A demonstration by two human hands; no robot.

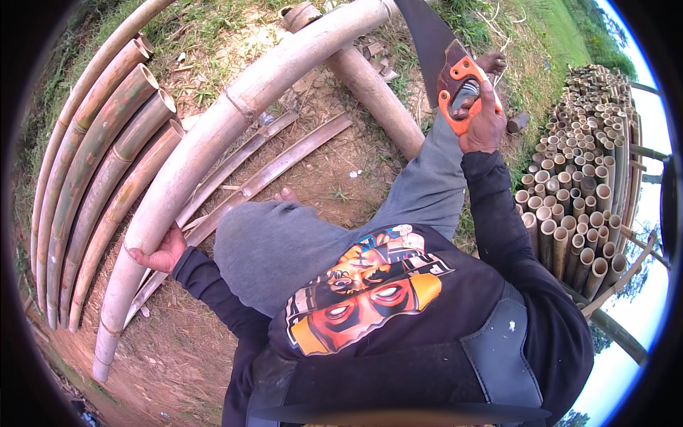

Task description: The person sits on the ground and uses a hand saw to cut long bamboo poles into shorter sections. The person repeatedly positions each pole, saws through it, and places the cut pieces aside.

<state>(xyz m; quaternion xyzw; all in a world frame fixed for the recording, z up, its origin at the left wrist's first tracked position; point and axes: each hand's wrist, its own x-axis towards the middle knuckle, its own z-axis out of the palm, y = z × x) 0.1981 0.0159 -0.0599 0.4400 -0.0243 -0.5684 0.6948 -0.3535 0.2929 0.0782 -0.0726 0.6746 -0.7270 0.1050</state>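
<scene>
A long pale bamboo pole [192, 149] runs slantwise from the lower left up to the top edge. My left hand [162, 250] is closed against its side, with the thumb over the pole and the other fingers partly hidden behind it. In my right hand [484, 127] is a handsaw [455, 78] with an orange and dark handle, the fingers wrapped through the grip. The dark saw blade [422, 39] points up toward the far part of the pole; whether it touches the bamboo I cannot tell. Beneath the pole, a thicker bamboo piece [377, 99] crosses it.
Several cut bamboo poles [107, 142] lie side by side at the left. Two split bamboo strips [284, 158] rest on the ground beside my knee. At the right stands a large stack of bamboo lengths [576, 185], open ends showing. My bare foot [491, 62] is beyond the saw handle.
</scene>
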